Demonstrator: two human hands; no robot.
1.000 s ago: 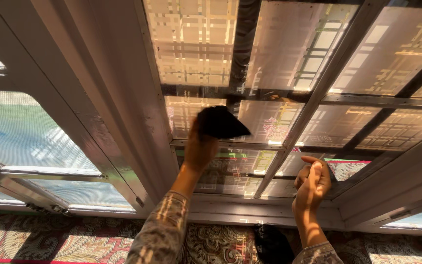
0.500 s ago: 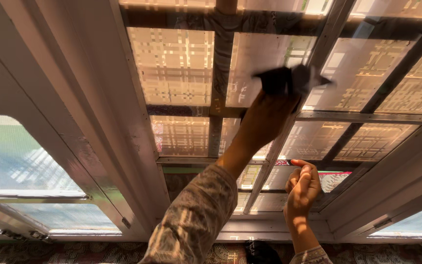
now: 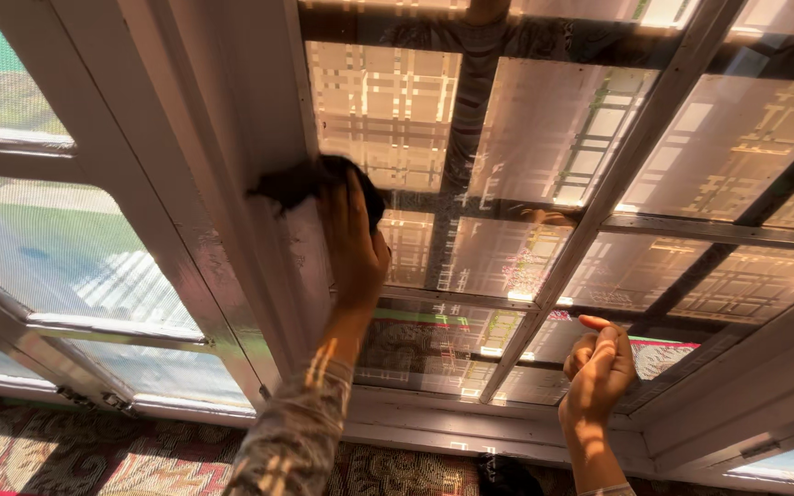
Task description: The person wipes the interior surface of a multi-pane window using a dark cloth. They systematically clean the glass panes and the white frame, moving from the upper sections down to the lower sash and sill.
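Observation:
My left hand (image 3: 353, 246) presses a dark cloth (image 3: 300, 182) flat against the left edge of an opened glass window sash, where the pane meets the pale wooden frame (image 3: 232, 138). My right hand (image 3: 599, 366) rests lower right on the sash's slanted metal bar (image 3: 590, 216), fingers curled around it. The glass panes (image 3: 383, 101) reflect a checked pattern in sunlight.
A second window with mesh screen (image 3: 57, 248) stands to the left. A patterned red and beige carpet (image 3: 66, 455) lies below the sill. A dark object (image 3: 505, 476) sits on the carpet near the bottom edge.
My left hand with the cloth has swept from the upper middle pane down and left to the frame edge. My right hand has stayed on the bar.

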